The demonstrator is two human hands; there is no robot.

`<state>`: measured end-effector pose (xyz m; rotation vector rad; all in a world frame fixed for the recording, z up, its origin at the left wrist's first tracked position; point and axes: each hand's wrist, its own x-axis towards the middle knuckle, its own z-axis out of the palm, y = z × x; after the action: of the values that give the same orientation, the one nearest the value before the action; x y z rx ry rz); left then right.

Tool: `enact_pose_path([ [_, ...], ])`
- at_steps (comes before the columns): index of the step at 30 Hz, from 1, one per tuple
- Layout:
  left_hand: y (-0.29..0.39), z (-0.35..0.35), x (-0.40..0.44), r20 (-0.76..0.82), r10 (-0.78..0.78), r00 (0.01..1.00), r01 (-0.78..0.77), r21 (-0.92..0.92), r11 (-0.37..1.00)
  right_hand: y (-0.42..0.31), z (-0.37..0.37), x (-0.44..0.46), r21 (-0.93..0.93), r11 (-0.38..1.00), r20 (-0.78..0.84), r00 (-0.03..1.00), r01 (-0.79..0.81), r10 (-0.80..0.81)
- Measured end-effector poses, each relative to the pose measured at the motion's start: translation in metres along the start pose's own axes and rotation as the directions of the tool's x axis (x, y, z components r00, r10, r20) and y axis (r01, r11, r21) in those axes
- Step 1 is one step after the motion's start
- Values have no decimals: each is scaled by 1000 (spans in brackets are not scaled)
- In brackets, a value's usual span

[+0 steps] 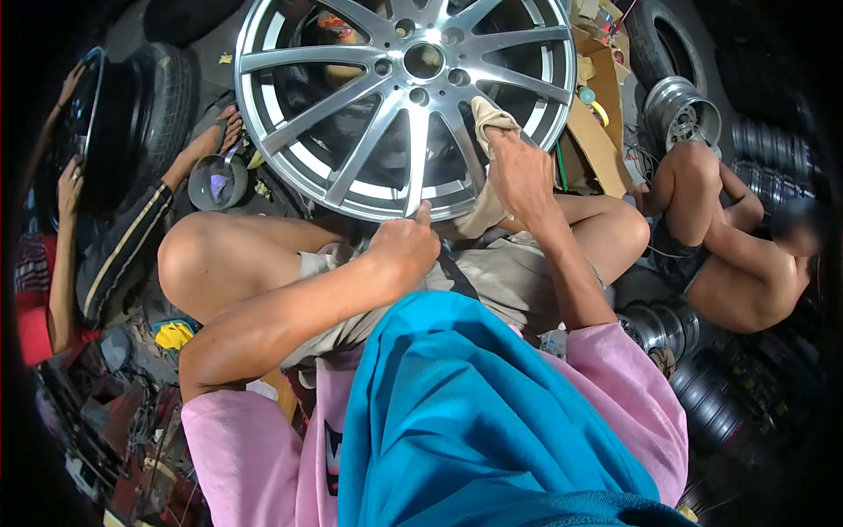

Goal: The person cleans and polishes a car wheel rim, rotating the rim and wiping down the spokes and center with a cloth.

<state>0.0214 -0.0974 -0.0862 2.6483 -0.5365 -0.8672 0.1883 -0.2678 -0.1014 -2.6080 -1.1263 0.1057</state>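
A silver multi-spoke wheel rim (423, 114) faces me in front of my knees. My left hand (406, 249) is at its lower edge, fingers mostly curled, with the index fingertip touching the rim near the bottom spoke. In my right hand (520, 171) is a beige cloth (486, 211), pressed against the lower right spokes. The cloth hangs down past the rim's edge toward my lap.
At left, a co-worker's hands (70, 186) hold a dark wheel beside a tyre (165, 114). A metal pot (218, 183) stands near their foot. Another person (746, 233) sits at right, near rims (682, 114) and a cardboard box (597, 132).
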Motion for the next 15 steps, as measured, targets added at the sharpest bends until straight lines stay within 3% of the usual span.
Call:
enact_pose_path([
  [3, 1, 5, 0, -42, 0, 999, 0, -4, 1000, 7, -2, 9, -67, 998, 47, 999, -19, 22],
  [8, -1, 10, 1, -85, 5, 996, -4, 16, 1000, 4, 1, 1, -7, 999, 14, 999, 36, -36],
  [11, 2, 8, -1, -122, 20, 992, -19, 13, 1000, 6, -19, -1, 60, 998, 258, 966, -14, -2],
  [12, 3, 8, 0, -91, 17, 996, -15, 27, 1000, 16, -10, -11, 58, 998, 254, 967, -14, -1],
  [13, 2, 6, 1, -66, 5, 998, -3, 36, 999, 16, -3, -16, 380, 902, 156, 975, -206, 157],
  [15, 2, 3, -2, -62, -5, 998, 6, 9, 1000, 7, -23, -33, 488, 861, 30, 988, -144, 149],
])
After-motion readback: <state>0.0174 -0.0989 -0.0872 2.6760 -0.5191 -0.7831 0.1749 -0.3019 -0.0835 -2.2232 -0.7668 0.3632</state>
